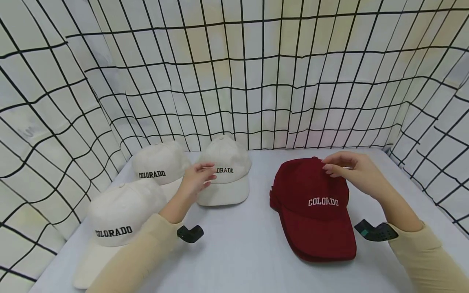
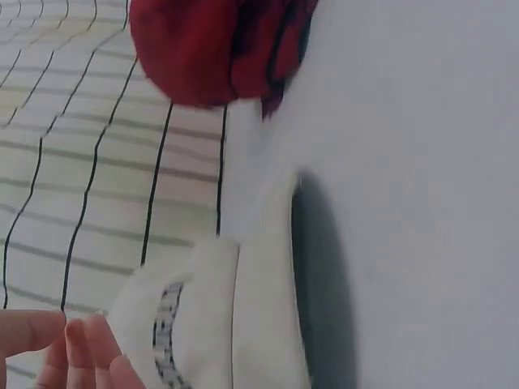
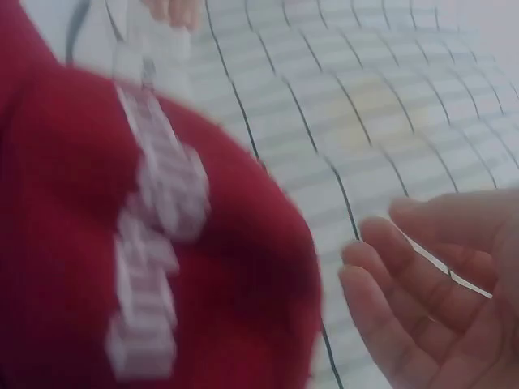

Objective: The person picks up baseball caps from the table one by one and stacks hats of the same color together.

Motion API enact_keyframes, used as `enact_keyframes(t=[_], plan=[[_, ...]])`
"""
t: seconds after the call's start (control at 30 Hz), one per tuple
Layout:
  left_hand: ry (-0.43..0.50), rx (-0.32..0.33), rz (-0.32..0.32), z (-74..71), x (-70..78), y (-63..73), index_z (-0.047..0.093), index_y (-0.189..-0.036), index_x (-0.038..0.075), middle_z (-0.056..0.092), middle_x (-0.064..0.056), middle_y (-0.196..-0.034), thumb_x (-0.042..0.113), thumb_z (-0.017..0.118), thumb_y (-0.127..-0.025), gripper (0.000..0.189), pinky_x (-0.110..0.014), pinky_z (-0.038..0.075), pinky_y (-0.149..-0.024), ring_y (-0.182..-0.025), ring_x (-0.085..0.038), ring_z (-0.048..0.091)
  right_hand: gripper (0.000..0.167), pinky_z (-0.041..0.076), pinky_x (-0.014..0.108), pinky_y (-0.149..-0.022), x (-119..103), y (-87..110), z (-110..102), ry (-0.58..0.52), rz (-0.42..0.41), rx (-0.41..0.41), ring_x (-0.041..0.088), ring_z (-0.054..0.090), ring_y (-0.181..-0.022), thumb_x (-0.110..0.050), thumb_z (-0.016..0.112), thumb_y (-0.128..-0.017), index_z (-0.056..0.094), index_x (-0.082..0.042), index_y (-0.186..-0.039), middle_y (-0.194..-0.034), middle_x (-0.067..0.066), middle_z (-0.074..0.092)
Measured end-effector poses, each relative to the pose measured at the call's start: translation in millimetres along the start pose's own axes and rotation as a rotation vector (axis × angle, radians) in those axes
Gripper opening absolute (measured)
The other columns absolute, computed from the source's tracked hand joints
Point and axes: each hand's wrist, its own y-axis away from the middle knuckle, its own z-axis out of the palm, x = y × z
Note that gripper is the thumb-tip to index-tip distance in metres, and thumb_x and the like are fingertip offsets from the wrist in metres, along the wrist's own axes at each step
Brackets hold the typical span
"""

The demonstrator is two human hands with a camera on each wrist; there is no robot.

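Dark red, the COLORADO baseball cap [image 1: 311, 221] sits on the right of the white tabletop [image 1: 238, 248]; beside its crown, the right hand [image 1: 359, 171] has loosely bent fingers, gripping nothing. Likewise empty and relaxed, the left hand [image 1: 194, 179] hovers near the rightmost of three cream COLORADO caps [image 1: 223, 193]. Black netting [image 1: 262, 87] rises behind.

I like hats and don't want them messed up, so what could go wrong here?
The left hand is close to the rightmost black-lettered, rounded white fabric cap, so it might bump that cap into the black square-mesh net behind. The right hand is near the rounded dark-red fabric cap; a rough grab might dent its top.
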Motion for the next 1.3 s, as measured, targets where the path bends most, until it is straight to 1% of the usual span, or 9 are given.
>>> enact_keyframes(t=[0.1, 0.23, 0.4, 0.5, 0.63, 0.7, 0.9, 1.17, 1.3], plan=[[-0.031, 0.018, -0.017, -18.2, 2.0, -0.8, 0.054, -0.139, 0.001, 0.061, -0.014, -0.132, 0.016, 0.056, -0.106, 0.037, -0.042, 0.046, -0.103, -0.103, -0.014, 0.065, 0.022, 0.059, 0.024, -0.078, -13, -5.5, 19, -0.077, -0.036, 0.0, 0.011, 0.071, -0.09, -0.009, 0.066, -0.101, 0.069, 0.005, -0.118, -0.108, 0.017, 0.072], [-0.048, 0.051, -0.033, -35.7, 5.3, -2.4, 0.053, -0.142, 0.002, 0.06, -0.013, -0.134, 0.019, 0.052, -0.108, 0.038, -0.042, 0.045, -0.104, -0.096, -0.008, 0.064, 0.023, 0.06, 0.028, -0.079, -26, -13.8, 42, -0.18, -0.059, -0.022, 0.018, 0.071, -0.091, -0.006, 0.066, -0.101, 0.067, 0.008, -0.119, -0.109, 0.02, 0.071], [-0.071, 0.08, -0.047, -49.0, 7.7, -7.3, 0.054, -0.142, 0.002, 0.062, -0.01, -0.127, 0.02, 0.051, -0.108, 0.039, -0.039, 0.046, -0.098, -0.094, -0.008, 0.063, 0.026, 0.06, 0.029, -0.08, -40, -26.2, 69, -0.287, -0.055, -0.067, 0.02, 0.07, -0.091, -0.004, 0.065, -0.101, 0.065, 0.01, -0.123, -0.111, 0.026, 0.069], [-0.114, 0.09, -0.053, -54.0, 7.2, -12.4, 0.056, -0.142, 0.004, 0.064, -0.007, -0.123, 0.021, 0.05, -0.108, 0.038, -0.035, 0.048, -0.091, -0.094, -0.007, 0.063, 0.027, 0.06, 0.029, -0.079, -46, -35.1, 82, -0.313, -0.047, -0.072, 0.025, 0.07, -0.092, -0.004, 0.065, -0.101, 0.065, 0.008, -0.125, -0.11, 0.022, 0.07], [-0.16, 0.088, -0.06, -56.1, 4.8, -19.6, 0.055, -0.144, 0.004, 0.064, -0.009, -0.127, 0.021, 0.049, -0.109, 0.04, -0.036, 0.05, -0.09, -0.094, -0.007, 0.063, 0.028, 0.06, 0.03, -0.078, -54, -46.5, 97, -0.336, -0.024, -0.071, 0.028, 0.069, -0.091, -0.005, 0.064, -0.101, 0.066, 0.005, -0.126, -0.107, 0.019, 0.071], [-0.185, 0.091, -0.059, -56.3, 2.8, -23.1, 0.055, -0.144, 0.003, 0.063, -0.012, -0.132, 0.02, 0.047, -0.109, 0.04, -0.037, 0.05, -0.092, -0.098, -0.01, 0.064, 0.028, 0.061, 0.033, -0.079, -57, -51.4, 106, -0.343, -0.003, -0.078, 0.025, 0.068, -0.09, -0.007, 0.064, -0.101, 0.067, 0.004, -0.127, -0.108, 0.018, 0.071], [-0.302, 0.101, -0.036, -53.5, -5.6, -32.4, 0.058, -0.14, 0.0, 0.061, -0.019, -0.135, 0.018, 0.047, -0.107, 0.039, -0.037, 0.052, -0.09, -0.111, -0.025, 0.063, 0.03, 0.061, 0.038, -0.08, -61, -64.5, 133, -0.336, 0.063, -0.109, 0.023, 0.069, -0.087, -0.009, 0.065, -0.101, 0.067, 0.001, -0.129, -0.107, 0.015, 0.071], [-0.384, 0.12, 0.002, -51.1, -16.7, -38.5, 0.061, -0.134, -0.003, 0.064, -0.02, -0.127, 0.014, 0.051, -0.105, 0.036, -0.024, 0.051, -0.069, -0.097, -0.021, 0.066, 0.037, 0.061, 0.037, -0.078, -69, -86.6, 161, -0.302, 0.127, -0.213, 0.041, 0.068, -0.097, -0.007, 0.066, -0.1, 0.062, 0.005, -0.135, -0.108, 0.019, 0.069], [-0.397, 0.124, 0.008, -52.2, -19.1, -39.9, 0.062, -0.133, -0.004, 0.066, -0.02, -0.123, 0.013, 0.051, -0.104, 0.035, -0.021, 0.05, -0.065, -0.095, -0.021, 0.067, 0.04, 0.061, 0.035, -0.078, -70, -99.8, 175, -0.262, 0.177, -0.259, 0.039, 0.068, -0.098, -0.007, 0.064, -0.101, 0.058, 0.005, -0.139, -0.113, 0.025, 0.067]])
